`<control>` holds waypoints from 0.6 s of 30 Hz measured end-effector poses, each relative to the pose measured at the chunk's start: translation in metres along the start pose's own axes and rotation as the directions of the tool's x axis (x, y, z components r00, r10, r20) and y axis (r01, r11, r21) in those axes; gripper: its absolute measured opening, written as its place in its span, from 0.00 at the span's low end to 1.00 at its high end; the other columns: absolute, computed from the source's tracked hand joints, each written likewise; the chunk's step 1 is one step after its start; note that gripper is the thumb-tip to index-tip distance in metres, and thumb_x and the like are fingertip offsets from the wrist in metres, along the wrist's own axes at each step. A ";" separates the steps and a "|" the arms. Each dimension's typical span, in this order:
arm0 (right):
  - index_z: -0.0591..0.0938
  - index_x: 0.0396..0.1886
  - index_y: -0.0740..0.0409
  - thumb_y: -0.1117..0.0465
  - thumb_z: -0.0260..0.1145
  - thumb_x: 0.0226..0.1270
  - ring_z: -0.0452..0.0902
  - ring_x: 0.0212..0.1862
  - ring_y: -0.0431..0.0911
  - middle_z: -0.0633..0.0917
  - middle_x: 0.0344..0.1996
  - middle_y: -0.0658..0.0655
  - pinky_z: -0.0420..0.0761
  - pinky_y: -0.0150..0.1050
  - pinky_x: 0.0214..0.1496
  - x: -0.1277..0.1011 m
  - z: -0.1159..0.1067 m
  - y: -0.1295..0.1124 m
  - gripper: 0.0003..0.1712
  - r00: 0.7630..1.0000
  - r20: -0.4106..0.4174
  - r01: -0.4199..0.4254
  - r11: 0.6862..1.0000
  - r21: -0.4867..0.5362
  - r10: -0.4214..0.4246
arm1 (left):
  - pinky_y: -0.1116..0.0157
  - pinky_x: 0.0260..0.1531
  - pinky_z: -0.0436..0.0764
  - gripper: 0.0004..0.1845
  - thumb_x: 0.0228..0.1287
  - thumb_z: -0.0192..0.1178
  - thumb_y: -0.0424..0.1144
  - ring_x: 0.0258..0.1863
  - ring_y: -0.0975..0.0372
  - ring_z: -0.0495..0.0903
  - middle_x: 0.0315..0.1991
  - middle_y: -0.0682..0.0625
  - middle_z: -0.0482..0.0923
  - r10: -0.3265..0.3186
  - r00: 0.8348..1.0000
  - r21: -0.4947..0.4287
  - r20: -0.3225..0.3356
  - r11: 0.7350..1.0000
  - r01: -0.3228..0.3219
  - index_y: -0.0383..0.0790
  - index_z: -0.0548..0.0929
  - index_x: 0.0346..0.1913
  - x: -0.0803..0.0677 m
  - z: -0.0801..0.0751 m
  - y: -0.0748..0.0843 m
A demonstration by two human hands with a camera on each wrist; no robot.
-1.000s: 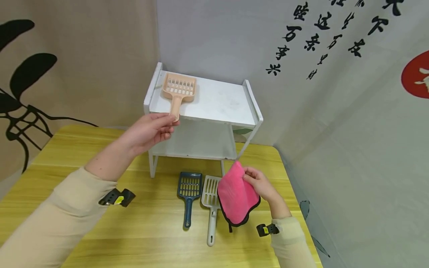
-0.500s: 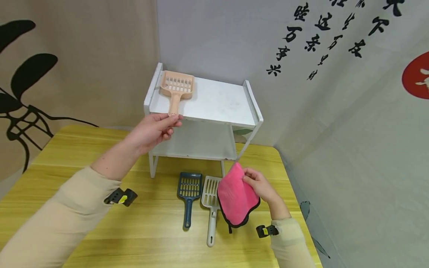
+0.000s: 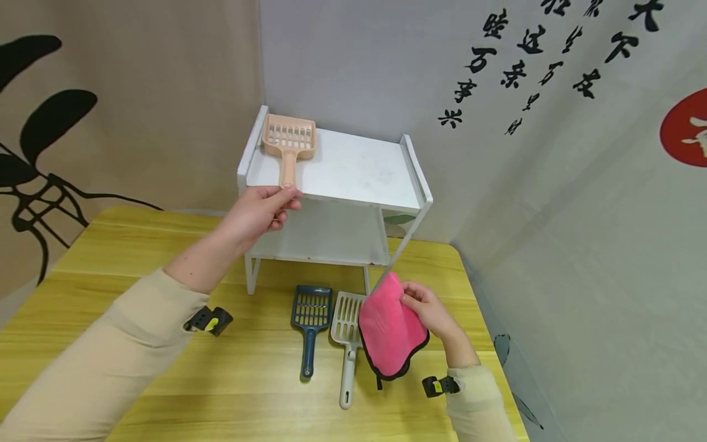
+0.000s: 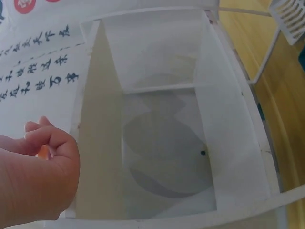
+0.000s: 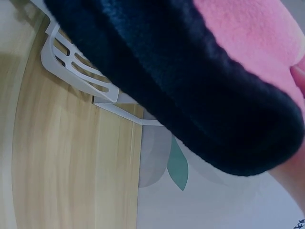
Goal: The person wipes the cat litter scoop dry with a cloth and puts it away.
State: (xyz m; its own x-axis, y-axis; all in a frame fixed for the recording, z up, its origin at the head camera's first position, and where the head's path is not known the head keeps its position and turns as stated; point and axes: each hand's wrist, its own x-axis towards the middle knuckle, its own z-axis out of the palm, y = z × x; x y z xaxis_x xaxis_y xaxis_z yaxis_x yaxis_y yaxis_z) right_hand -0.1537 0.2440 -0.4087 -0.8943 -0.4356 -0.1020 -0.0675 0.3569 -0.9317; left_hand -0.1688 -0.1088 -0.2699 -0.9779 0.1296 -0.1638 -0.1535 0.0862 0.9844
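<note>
Left hand (image 3: 259, 212) pinches the peach scoop's (image 3: 288, 142) handle on the white shelf (image 3: 359, 172); right hand (image 3: 429, 310) grips the pink cloth (image 3: 389, 325), lower centre.

Black brush-written Chinese characters (image 3: 530, 61) ran in columns down the grey wall hanging (image 3: 580, 245), beside a red round seal (image 3: 685, 126); the individual characters could not be read with certainty.

White scoop (image 3: 347, 331): right side of head covered by cloth (image 3: 390, 333) in head view; only a corner (image 4: 289, 19) in left wrist view, cut by the edge; partly behind the cloth (image 5: 190, 90) in right wrist view; left hand (image 4: 35, 179): cut by frame edge, fingertips out of sight; right hand (image 3: 429, 310): palm hidden behind cloth.
</note>
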 end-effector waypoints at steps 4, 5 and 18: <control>0.72 0.48 0.75 0.67 0.48 0.72 0.74 0.33 0.37 0.77 0.34 0.48 0.75 0.30 0.36 -0.001 -0.001 0.002 0.14 1.000 0.000 0.003 1.000 0.001 -0.003 | 0.77 0.23 0.68 0.21 0.70 0.46 0.53 0.21 0.73 0.66 0.26 0.64 0.76 -0.024 1.000 -0.001 -0.003 1.000 0.024 0.38 0.76 0.49 0.002 -0.002 -0.001; 0.72 0.48 0.75 0.67 0.49 0.72 0.73 0.33 0.37 0.77 0.34 0.49 0.75 0.30 0.36 -0.001 -0.001 0.003 0.14 1.000 0.001 0.002 1.000 0.002 -0.002 | 0.77 0.22 0.68 0.21 0.70 0.46 0.54 0.21 0.72 0.66 0.26 0.63 0.76 -0.033 0.999 -0.001 0.000 0.999 0.033 0.39 0.76 0.48 0.003 -0.004 -0.001; 0.71 0.50 0.75 0.65 0.50 0.72 0.74 0.34 0.36 0.77 0.34 0.48 0.75 0.29 0.37 0.001 0.005 0.003 0.16 1.000 0.018 -0.002 1.000 0.025 0.001 | 0.77 0.25 0.71 0.34 0.69 0.44 0.59 0.24 0.72 0.67 0.36 0.57 0.75 -0.132 0.981 0.087 0.146 0.989 0.120 0.32 0.68 0.63 -0.003 -0.011 -0.031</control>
State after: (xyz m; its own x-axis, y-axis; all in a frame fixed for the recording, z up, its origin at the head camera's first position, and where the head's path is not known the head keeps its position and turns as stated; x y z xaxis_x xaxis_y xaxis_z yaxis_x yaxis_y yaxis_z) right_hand -0.1529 0.2401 -0.4132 -0.8862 -0.4501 -0.1098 -0.0547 0.3370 -0.9399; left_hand -0.1626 -0.1231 -0.2993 -0.9181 0.2595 -0.2996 -0.2566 0.1871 0.9482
